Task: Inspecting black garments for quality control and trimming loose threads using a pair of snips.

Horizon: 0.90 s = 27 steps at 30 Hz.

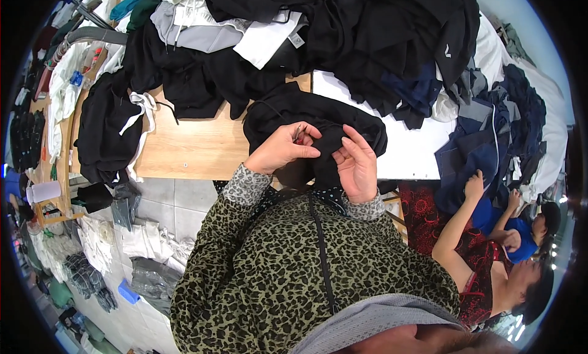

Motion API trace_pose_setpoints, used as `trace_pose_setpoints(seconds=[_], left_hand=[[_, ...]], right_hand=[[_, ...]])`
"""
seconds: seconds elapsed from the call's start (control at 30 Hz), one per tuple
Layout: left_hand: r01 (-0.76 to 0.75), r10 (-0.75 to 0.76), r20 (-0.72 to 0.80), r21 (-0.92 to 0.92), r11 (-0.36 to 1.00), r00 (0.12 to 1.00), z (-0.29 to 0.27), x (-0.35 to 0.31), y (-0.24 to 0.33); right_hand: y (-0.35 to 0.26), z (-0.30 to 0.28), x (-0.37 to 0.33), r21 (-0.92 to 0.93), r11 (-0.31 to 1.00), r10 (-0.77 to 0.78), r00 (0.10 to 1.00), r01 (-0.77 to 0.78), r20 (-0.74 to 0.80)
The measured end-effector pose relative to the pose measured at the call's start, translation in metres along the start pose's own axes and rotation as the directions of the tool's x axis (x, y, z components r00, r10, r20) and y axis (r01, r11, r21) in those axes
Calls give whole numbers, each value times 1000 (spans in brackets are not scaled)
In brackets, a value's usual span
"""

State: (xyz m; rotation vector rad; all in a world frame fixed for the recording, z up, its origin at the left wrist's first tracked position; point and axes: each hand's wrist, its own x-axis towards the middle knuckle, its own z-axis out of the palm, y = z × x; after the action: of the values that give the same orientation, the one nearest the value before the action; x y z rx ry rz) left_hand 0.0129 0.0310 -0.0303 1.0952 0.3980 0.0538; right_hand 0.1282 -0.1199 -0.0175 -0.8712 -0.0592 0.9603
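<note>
A black garment (331,143) lies bunched on the table right in front of me, with dark folds around and between my hands. My left hand (278,149) is closed over it, thumb and fingers curled around a small metal tool with a bit of red (299,133). Most of that tool is hidden by the fingers, so its kind does not show. My right hand (358,167) is turned partly palm up at the garment's right part. Its fingers are stretched and slightly bent, touching or just over the black cloth; no firm grip shows.
Black clothes (392,35) are heaped along the far side, with a white label card (267,43) among them. Navy garments (481,133) lie at right, where a co-worker's hand (474,185) rests. At left lies another black garment (104,127) with white straps.
</note>
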Motion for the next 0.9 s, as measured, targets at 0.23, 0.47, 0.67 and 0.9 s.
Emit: trace_pose_setpoints(seconds=[0.23,0.47,0.67,0.9], left_hand=[[-8,8,-38,-1,1000,999,3,-1,-2],[-88,165,-304,250,964,938,15,-15,-10],[-125,137,-266,62,990,954,27,-22,-8],[-156,138,-274,-48,987,952,44,-7,-13]], right_hand=[[4,11,-5,-50,996,-78,995,75,-68],[4,11,-4,-111,985,-147,982,134,-115],[6,11,-4,-161,975,-170,981,155,-89],[8,16,-5,-187,959,-226,973,212,-54]])
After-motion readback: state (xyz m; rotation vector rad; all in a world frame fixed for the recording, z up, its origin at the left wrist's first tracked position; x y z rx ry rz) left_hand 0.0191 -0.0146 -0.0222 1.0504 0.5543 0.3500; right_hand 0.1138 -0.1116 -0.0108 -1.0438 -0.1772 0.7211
